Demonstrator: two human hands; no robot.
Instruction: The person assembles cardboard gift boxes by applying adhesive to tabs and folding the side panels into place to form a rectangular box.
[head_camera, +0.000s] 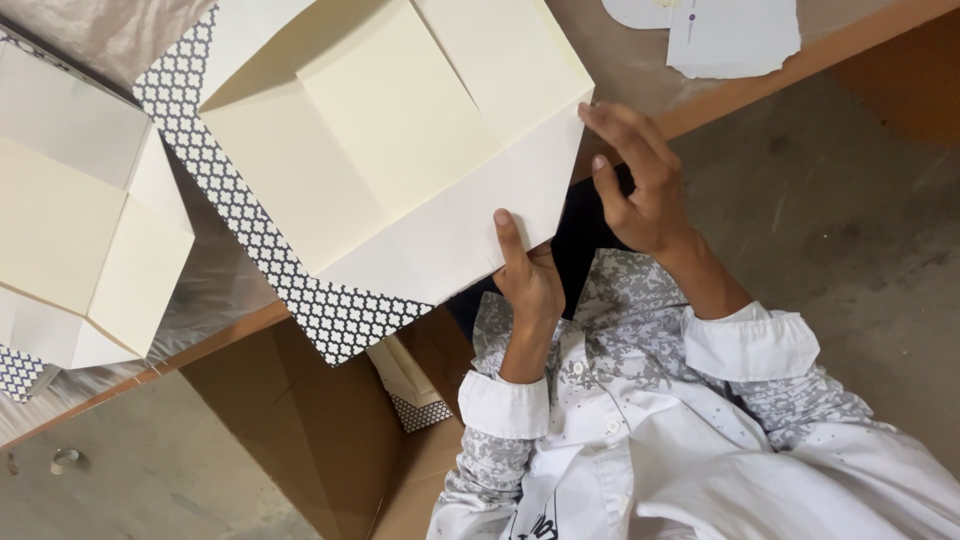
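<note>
The cream paperboard box blank (400, 150) I'm working on lies flat on the table, turned at an angle — its inner face up, creased into square panels with one raised panel in the middle. Its outer wrap shows along the lower left edge as a border of black-and-white lattice pattern (270, 250). The near corner juts past the table's edge toward me. My left hand (528, 275) pinches the near flap from below, thumb on top — my right hand (640, 180) presses fingertips on its right edge.
</note>
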